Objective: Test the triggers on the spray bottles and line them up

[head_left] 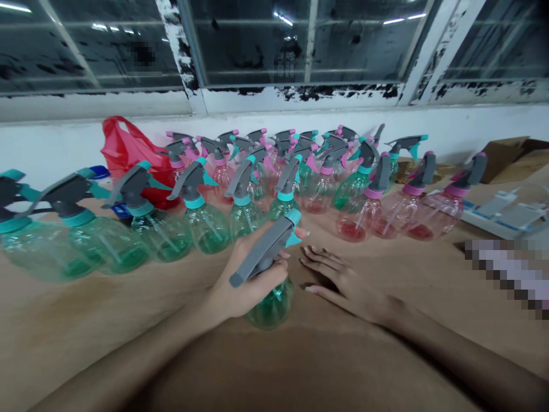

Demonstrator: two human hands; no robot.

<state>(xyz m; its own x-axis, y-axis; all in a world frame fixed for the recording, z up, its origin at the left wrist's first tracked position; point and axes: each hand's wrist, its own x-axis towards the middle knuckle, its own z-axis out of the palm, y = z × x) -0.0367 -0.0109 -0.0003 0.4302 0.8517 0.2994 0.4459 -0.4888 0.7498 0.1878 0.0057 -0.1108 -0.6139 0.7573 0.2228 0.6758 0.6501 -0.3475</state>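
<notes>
A green spray bottle [271, 306] with a grey and teal trigger head stands in front of me on the table. My left hand [253, 283] is wrapped round its neck, just under the head. To its right, my right hand [337, 277] rests on the tabletop with fingers apart, holding nothing and not touching the bottle. Just behind my hands runs a row of green spray bottles [208, 232] with teal collars. Farther right stand pink spray bottles [354, 223] with pink collars.
More green and pink bottles crowd the back by the wall. A red plastic bag [128, 143] stands behind the left row. At right are a cardboard box [512, 157], a white power strip [493, 214] and a blurred-out object [508, 272]. Windows [300, 43] line the wall behind the wooden table [171, 320].
</notes>
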